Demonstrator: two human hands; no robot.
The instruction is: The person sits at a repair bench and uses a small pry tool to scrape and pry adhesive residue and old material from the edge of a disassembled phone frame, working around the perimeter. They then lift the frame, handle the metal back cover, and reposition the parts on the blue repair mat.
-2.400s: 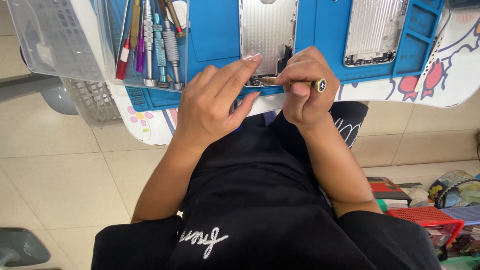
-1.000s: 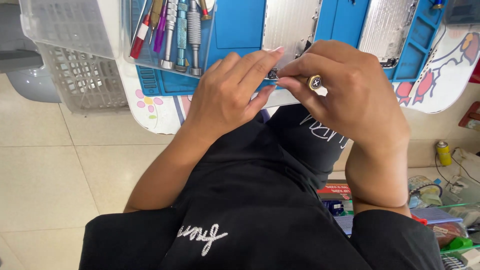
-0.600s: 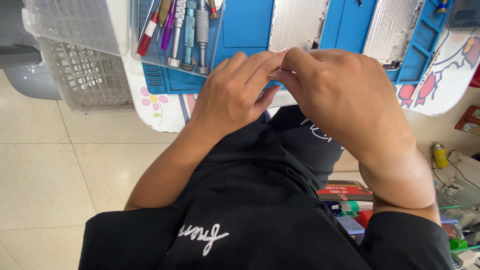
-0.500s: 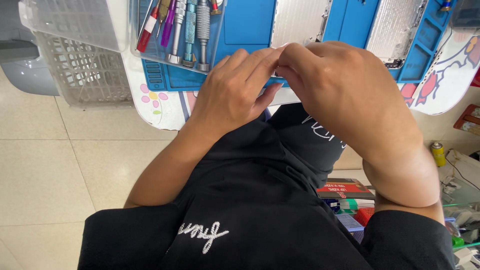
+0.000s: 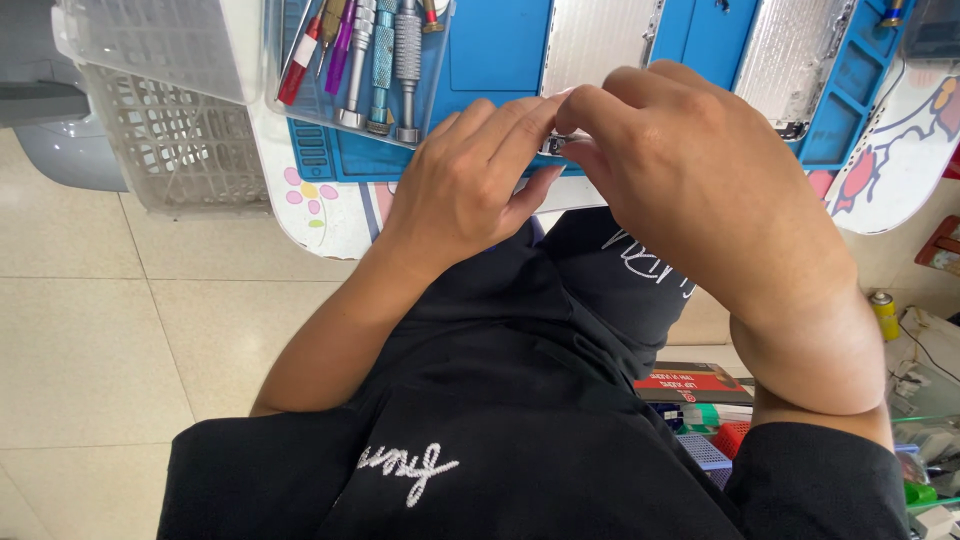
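Observation:
My left hand (image 5: 470,190) and my right hand (image 5: 690,170) meet fingertip to fingertip at the near edge of a blue work mat (image 5: 500,50). Between the fingertips shows a small metal part (image 5: 553,146), pinched by my left thumb and fingers. My right hand is curled over it with the fingers closed. The screwdriver it held a moment ago is now hidden under the hand. Both forearms rest over my black shirt.
A row of screwdrivers (image 5: 380,60) lies in a clear tray on the mat's left. Two silver phone housings (image 5: 600,40) (image 5: 790,60) lie on the mat. A white plastic basket (image 5: 170,120) hangs at the table's left. Boxes and a yellow can (image 5: 885,312) sit on the floor at right.
My right hand has rolled over the left fingertips, covering the screwdriver's silver end that showed a second ago. The view has shifted slightly; the hands stay at the mat's edge.

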